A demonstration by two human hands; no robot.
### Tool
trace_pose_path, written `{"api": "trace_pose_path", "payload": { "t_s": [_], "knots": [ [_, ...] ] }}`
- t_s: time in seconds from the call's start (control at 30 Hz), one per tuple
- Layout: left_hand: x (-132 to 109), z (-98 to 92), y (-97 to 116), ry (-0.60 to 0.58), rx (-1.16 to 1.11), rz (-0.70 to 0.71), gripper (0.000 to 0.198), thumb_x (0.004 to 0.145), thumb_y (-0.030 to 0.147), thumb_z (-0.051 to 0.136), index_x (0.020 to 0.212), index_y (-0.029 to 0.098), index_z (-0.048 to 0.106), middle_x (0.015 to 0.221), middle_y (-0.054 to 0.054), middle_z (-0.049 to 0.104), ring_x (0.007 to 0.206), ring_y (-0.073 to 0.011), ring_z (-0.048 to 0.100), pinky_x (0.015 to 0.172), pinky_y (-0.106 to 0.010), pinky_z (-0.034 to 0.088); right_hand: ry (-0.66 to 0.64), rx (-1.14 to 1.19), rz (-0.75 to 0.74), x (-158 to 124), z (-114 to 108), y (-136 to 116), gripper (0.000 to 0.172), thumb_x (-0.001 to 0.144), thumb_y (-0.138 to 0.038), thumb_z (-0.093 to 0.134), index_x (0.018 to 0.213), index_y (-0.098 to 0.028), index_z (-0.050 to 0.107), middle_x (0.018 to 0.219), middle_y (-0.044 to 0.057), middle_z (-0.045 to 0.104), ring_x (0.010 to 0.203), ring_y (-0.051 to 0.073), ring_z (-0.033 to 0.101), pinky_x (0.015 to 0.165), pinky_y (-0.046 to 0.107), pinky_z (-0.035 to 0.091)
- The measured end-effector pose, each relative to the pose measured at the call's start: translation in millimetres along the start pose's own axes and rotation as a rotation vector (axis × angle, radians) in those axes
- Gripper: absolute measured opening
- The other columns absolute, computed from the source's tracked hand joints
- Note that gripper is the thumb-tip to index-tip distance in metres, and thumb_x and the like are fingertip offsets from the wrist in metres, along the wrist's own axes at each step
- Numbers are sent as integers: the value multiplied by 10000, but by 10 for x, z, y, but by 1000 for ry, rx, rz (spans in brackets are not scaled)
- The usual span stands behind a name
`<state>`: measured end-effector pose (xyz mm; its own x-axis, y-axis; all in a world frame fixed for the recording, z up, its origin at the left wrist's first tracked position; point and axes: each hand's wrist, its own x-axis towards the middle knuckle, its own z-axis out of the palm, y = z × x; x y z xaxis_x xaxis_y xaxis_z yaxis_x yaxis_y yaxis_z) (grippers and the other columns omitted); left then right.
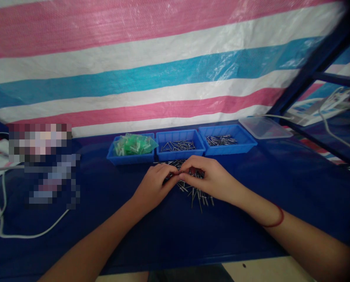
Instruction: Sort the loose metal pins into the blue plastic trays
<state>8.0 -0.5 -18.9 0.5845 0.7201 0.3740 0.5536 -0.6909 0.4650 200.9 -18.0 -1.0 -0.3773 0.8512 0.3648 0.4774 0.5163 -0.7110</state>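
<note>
Where the two hands meet over the blue desk (198, 239), a loose heap of thin metal pins (182, 186) is partly covered, just in front of the middle bin (169, 155). The left hand (153, 186) is curled, thumb and fingers drawn close at the tips; the right hand (210, 176) is bent likewise, its tips at the left's. Whether a pin is pinched in either cannot be told. Each pin is judged light, stiff, slippery, hardly fragile, best gripped by its thicker, paler end.

Materials, left to right: a smooth white cable (31, 237) is looped on the desk; soft, crinkly green-tinted plastic bags (135, 145) are heaped in the left bin (130, 159); similar slim pins are strewn in the middle bin and piled in the right bin (233, 150); a flat translucent lid (266, 129) is laid beyond. All three bins are made of rigid-looking blue plastic, rectangular. Behind, shiny, creased striped sheeting (151, 47) is hung.
</note>
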Motion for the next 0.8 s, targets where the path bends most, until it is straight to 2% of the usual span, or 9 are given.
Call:
{"api": "trace_pose_path", "payload": {
  "t_s": [0.13, 0.3, 0.53, 0.7, 0.8],
  "knots": [
    [-11, 4, 41, 42, -35, -23, 129, 894, 305, 546, 916, 186, 592, 822, -3, 645, 753, -139, 591, 711, -269, 415, 54, 91, 68, -7, 50, 5, 63, 802, -245, 627, 802, -187, 653, 731, 2, 610, 650, 109, 537, 590, 237, 417],
    [-13, 1, 29, 48, -65, -78, 145, 879, 324, 566, 906, 184, 598, 803, -5, 643, 735, -139, 590, 708, -267, 434, 72, 140, 99, -12, 75, -1, 82, 799, -263, 628, 796, -187, 656, 727, 8, 608, 643, 115, 533, 580, 245, 415],
    [-9, -11, 11, 37, -151, -8, 107, 864, 285, 589, 891, 185, 614, 908, -37, 629, 864, -162, 588, 778, -281, 455, 88, 127, 40, -5, 58, -31, 65, 817, -207, 586, 795, -191, 645, 739, 4, 603, 643, 108, 513, 574, 246, 403],
    [-11, -39, 28, 120, -173, -42, 92, 861, 265, 589, 909, 188, 605, 911, -36, 604, 846, -150, 579, 755, -266, 462, 95, 101, 44, 1, 23, -21, 53, 804, -164, 575, 791, -187, 621, 744, 3, 597, 657, 113, 522, 600, 253, 415],
    [-12, -47, 34, 148, -171, -54, 82, 867, 260, 575, 895, 183, 586, 899, -35, 596, 829, -146, 573, 744, -261, 459, 61, 45, -7, 3, 21, -9, 57, 797, -144, 569, 790, -185, 609, 768, 13, 606, 693, 125, 544, 648, 268, 432]
  ]
}}
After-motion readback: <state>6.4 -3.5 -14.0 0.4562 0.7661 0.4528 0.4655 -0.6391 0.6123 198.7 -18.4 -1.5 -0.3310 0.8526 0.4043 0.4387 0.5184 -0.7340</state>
